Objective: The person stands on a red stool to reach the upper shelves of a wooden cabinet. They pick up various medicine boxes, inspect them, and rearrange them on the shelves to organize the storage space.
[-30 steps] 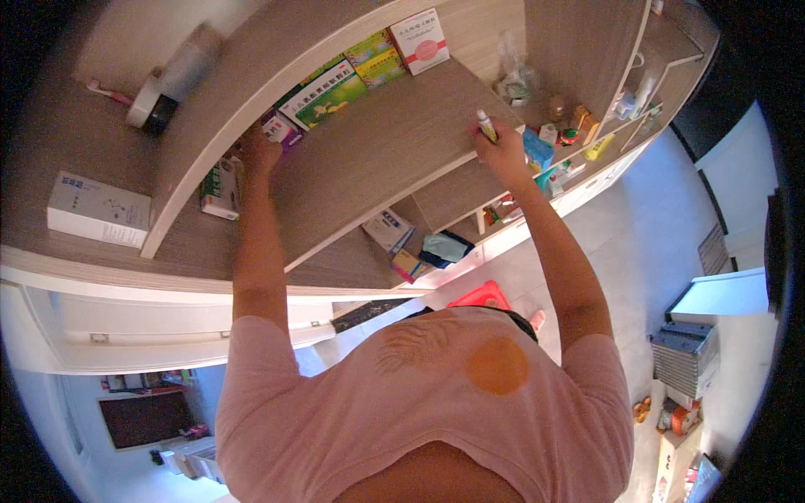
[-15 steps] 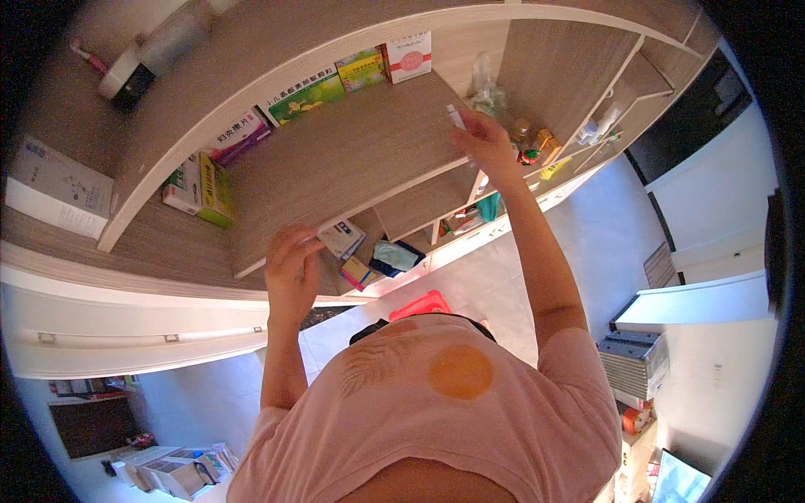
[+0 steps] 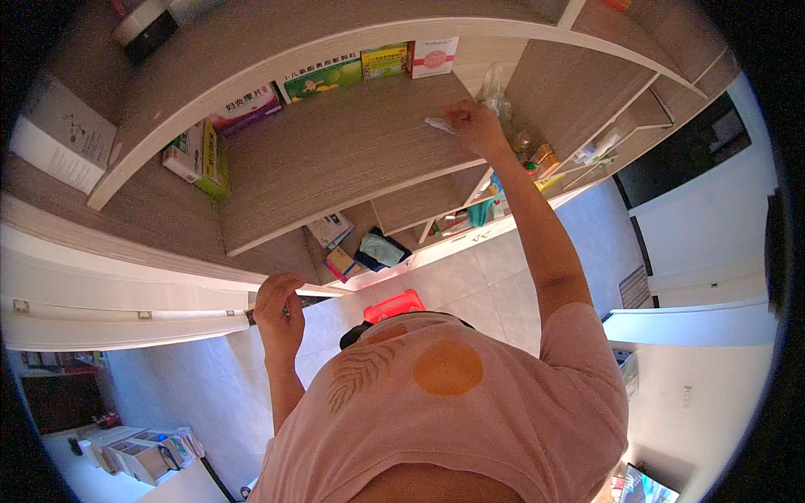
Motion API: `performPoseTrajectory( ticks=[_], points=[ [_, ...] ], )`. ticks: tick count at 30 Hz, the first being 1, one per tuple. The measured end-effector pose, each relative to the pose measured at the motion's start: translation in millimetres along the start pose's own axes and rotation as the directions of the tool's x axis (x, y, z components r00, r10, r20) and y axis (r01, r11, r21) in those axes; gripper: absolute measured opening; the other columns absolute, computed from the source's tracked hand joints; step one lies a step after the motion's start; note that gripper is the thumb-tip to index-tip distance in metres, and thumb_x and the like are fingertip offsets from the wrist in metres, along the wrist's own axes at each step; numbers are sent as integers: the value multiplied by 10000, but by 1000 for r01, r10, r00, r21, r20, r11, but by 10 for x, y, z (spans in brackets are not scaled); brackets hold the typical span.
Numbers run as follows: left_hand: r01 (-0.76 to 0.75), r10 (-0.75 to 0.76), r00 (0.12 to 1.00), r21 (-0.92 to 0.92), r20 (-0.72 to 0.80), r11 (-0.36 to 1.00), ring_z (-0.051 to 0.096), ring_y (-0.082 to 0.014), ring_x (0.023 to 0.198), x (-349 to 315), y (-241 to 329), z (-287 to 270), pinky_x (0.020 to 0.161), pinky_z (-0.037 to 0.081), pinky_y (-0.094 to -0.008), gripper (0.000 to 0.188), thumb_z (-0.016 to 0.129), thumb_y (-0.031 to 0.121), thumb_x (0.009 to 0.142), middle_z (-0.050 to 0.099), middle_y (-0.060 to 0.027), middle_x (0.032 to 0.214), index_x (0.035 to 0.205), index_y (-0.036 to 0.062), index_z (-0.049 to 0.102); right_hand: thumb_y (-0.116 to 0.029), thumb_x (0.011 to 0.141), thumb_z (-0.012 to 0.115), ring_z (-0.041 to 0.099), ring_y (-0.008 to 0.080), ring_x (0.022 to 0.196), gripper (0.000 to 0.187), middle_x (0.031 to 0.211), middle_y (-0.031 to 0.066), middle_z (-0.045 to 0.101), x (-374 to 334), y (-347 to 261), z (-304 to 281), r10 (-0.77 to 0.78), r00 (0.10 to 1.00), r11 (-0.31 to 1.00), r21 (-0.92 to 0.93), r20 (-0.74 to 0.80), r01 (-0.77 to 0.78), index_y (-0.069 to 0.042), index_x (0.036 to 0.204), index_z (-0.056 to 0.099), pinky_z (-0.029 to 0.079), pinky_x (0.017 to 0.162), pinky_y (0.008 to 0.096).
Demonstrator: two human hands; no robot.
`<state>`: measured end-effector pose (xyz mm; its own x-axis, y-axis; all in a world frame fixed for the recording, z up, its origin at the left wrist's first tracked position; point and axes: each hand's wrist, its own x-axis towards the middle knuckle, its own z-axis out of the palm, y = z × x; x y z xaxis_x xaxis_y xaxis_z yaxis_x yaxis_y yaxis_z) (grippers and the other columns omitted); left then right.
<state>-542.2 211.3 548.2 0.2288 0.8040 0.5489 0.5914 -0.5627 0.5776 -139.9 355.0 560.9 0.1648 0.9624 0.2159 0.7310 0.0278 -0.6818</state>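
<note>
My right hand [image 3: 475,131] is over the upper shelf board [image 3: 352,147], pinching a small white tube [image 3: 439,125] that looks slightly blurred. The tube's end points left, while my fingers hide the rest of it. Lower on the left, my left hand [image 3: 279,314] hangs in front of the shelf edge. Its fingers are loosely bent and apart, with nothing seen in them. Along the back of the shelf stand a purple-and-white box [image 3: 245,107], a green-and-white box [image 3: 323,81], a yellow-green box [image 3: 385,63] and a white box with a pink circle [image 3: 435,59].
A green-yellow box [image 3: 201,159] stands at the shelf's left end. Clear plastic bags [image 3: 496,90] lie near the right divider. Below are a folded dark cloth item [image 3: 381,250] and small boxes [image 3: 341,263]. A red stool [image 3: 393,305] is on the floor [image 3: 453,289].
My left hand has dropped away from the shelf edge, its fingers curling more. My right hand has shifted left slightly, and the tube has tilted from near upright to nearly flat.
</note>
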Motion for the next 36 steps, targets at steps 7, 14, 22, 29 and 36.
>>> performPoseTrajectory(
  ticks=[7,14,22,29,36],
  points=[
    [268,-233,867,18,-441,963,556,-246,953,-173,-257,-142,846,429,-347,152,510,-34,805,594,-126,994,945,-4,562,-100,734,602,600,310,779,248,874,176,603,-134,98,108,-546,833,751,-496,-93,437,-43,975,609,483,698,355],
    [491,-416,706,-27,-574,870,425,-262,1133,-220,-627,-340,930,375,-414,642,709,130,732,396,-148,1242,1242,29,333,-207,750,576,548,366,921,344,1001,210,572,-174,-151,13,-193,981,924,-335,7,184,-19,1037,576,441,826,413],
    [544,-514,729,-74,-452,836,299,-327,1247,-117,-779,-211,999,269,-495,907,759,198,678,233,-195,1378,1360,57,179,-191,760,567,561,375,890,294,951,204,587,-126,13,76,-142,980,969,-221,-142,109,-12,992,575,456,789,424],
    [504,-411,748,43,-521,863,322,-317,1198,-163,-933,-94,931,325,-467,779,718,160,722,259,-157,1337,1326,46,240,-215,760,540,549,400,870,277,924,235,572,-128,-129,81,-139,989,950,-288,-51,119,-14,946,579,449,757,443],
    [448,-327,625,-18,-709,894,512,-244,980,-413,-943,-30,827,421,-336,391,645,71,766,524,-144,1058,1111,-18,485,-208,789,545,527,405,862,254,873,217,562,-68,20,50,-383,920,837,-452,-85,307,1,927,588,426,802,464]
  ],
)
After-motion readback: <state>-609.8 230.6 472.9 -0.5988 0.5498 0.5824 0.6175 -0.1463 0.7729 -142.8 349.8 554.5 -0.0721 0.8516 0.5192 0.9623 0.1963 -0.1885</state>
